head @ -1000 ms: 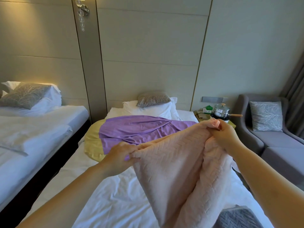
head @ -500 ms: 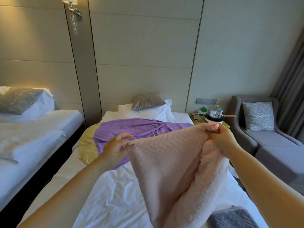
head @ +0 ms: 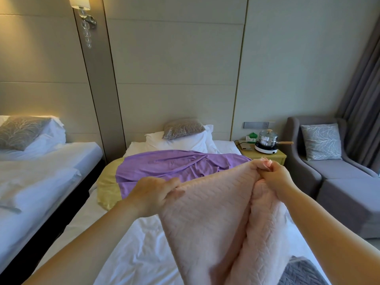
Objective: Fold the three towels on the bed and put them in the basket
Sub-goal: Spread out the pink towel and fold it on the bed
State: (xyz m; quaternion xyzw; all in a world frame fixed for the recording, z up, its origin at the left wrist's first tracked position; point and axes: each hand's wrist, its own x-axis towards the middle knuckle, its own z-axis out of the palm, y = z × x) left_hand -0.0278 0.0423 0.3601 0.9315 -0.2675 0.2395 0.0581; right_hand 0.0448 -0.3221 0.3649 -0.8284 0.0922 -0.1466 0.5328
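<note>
change: the pink quilted towel (head: 216,219) hangs lifted as it did half a second ago, its top edge stretched between both hands; the left hand (head: 156,194) has slid slightly inward along that edge, toward the right hand (head: 277,175).
meaning: this looks like the setting-up of the first fold. nothing appears folded yet, and no basket is in view.
left hand: pinches the top edge, thumb over the fabric and fingers under.
right hand: grips a bunched corner, held higher and farther out than the left.
bed (head: 144,243): white sheet lies below both hands, and the towel's lower part drapes down toward it.
purple cloth (head: 174,165): spread beyond both hands, over a yellow cloth (head: 109,188) that shows beyond the left hand.
grey quilted towel (head: 304,272): under the right forearm.
room: a second bed (head: 41,171) lies well left of the left hand, a grey sofa (head: 339,175) to the right of the right hand, and a nightstand (head: 265,156) with a steel pot (head: 267,138) just beyond it.
</note>
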